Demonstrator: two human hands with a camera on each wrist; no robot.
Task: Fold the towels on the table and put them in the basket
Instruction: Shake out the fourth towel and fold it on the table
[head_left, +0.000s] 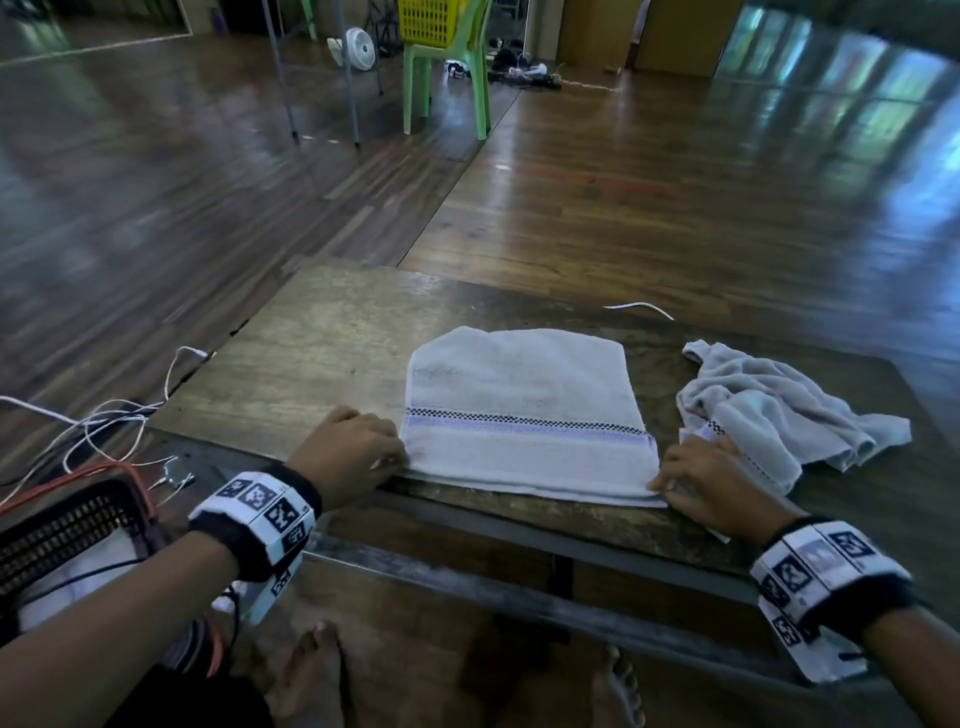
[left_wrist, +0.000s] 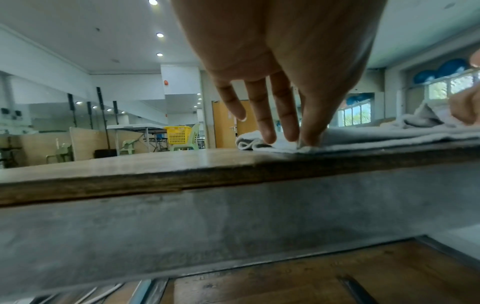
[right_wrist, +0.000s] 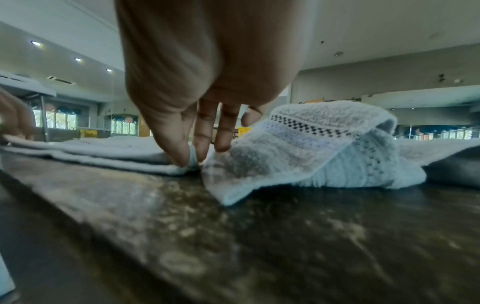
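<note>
Your left hand (head_left: 353, 452) and right hand (head_left: 711, 486) sit at the two near corners of the pale grey terry towel with a checkered, lilac-striped band (head_left: 524, 410), which lies flat and doubled over on the worn wooden tabletop (head_left: 311, 353), its near edge along the table's near side.

Left wrist view: thumb and fingertips come down on the near-left corner and appear to pinch it. Right wrist view: thumb and forefinger pinch the near-right corner, remaining fingers pointing down beside it.

Progress, judged: this towel has had at least one fold, since layered edges show in both wrist views; it probably needs one or more further folds before it is basket-sized.

The second grey towel, crumpled in a heap (head_left: 779, 415), lies just right of your right hand, touching or nearly touching the first, and is untouched by folding.

The dark plastic mesh basket (head_left: 67, 525) stands low at your left, beside the table. White material shows beside or within it; you cannot tell whether that is a towel.

Remaining: finish this fold, basket it, then fold and basket the heap.
</note>
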